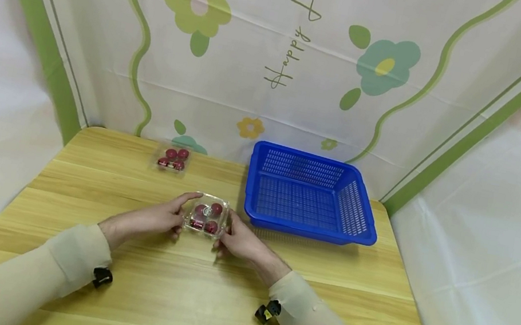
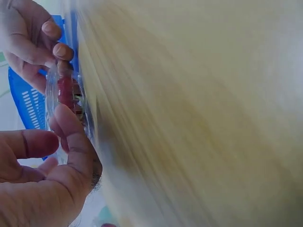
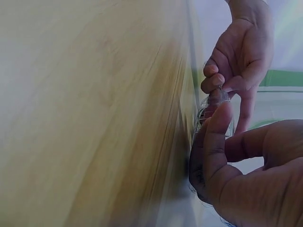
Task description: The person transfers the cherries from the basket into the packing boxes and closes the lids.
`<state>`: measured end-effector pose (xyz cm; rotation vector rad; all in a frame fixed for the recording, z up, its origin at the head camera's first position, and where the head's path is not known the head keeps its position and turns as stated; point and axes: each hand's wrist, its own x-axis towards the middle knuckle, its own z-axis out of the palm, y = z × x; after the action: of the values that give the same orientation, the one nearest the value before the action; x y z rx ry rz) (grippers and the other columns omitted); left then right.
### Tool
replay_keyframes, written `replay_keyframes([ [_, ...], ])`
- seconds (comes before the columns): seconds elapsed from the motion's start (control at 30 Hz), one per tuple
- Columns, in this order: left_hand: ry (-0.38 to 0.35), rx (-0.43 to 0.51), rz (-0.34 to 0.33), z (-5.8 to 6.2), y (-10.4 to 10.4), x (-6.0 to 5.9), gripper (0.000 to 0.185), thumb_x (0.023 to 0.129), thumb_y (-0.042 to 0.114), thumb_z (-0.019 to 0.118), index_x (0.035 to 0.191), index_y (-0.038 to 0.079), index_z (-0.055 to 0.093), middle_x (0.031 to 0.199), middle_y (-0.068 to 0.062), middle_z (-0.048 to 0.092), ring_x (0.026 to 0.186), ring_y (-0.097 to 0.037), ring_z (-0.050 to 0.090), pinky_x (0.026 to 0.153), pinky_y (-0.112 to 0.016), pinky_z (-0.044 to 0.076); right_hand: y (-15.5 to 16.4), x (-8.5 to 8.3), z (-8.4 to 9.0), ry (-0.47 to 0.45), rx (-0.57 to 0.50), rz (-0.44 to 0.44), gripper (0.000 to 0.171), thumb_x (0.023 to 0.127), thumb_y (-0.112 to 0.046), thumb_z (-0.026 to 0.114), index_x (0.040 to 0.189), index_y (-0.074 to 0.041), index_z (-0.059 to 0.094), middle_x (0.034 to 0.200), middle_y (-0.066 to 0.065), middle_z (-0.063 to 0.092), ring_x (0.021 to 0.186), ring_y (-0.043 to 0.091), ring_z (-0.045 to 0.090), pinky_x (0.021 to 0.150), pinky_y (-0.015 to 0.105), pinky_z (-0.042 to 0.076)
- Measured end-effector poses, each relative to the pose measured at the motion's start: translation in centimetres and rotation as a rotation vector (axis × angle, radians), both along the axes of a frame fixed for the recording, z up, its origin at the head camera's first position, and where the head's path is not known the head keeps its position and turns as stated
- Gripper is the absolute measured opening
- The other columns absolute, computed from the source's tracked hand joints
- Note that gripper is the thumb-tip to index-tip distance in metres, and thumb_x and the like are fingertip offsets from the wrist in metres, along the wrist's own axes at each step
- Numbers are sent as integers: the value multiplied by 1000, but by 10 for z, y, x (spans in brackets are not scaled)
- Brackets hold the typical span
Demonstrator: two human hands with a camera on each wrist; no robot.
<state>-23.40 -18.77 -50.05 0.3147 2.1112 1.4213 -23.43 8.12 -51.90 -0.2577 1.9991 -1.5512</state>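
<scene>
A clear plastic clamshell box [image 1: 206,216] with several dark red, shiny round items inside is held between both hands near the middle of the table. My left hand [image 1: 166,217] grips its left side, and my right hand [image 1: 239,237] grips the right side. In the left wrist view, the box [image 2: 66,92] is seen edge-on, with curled fingers at both ends. The right wrist view shows part of the box [image 3: 208,111], mostly hidden behind the right fingers. The lid looks closed over the items.
A blue plastic basket [image 1: 306,231] with slotted walls stands at the back right of the wooden table [image 1: 192,313]. A second clear box [image 1: 173,159] of red items lies at the back left. Printed cloth [image 1: 263,29] hangs behind the table and along its sides.
</scene>
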Motion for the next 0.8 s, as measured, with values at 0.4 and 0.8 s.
replay_keyframes([
  [0.4, 387, -414, -79, 15, -1, 10, 68, 119, 12, 58, 184, 12, 39, 123, -17, 74, 95, -20, 69, 88, -47, 70, 2, -2, 3, 0, 37, -13, 85, 119, 3, 50, 187, 1, -1, 101, 16, 71, 79, 19, 72, 71, 31, 71],
  [0.8, 282, -363, -97, 15, 2, 11, 72, 122, 14, 43, 190, 16, 20, 167, -34, 63, 102, -41, 76, 118, -65, 62, 2, -2, 5, -9, 32, -22, 87, 118, 7, 51, 188, -3, -1, 107, 18, 67, 81, 19, 70, 71, 27, 70],
])
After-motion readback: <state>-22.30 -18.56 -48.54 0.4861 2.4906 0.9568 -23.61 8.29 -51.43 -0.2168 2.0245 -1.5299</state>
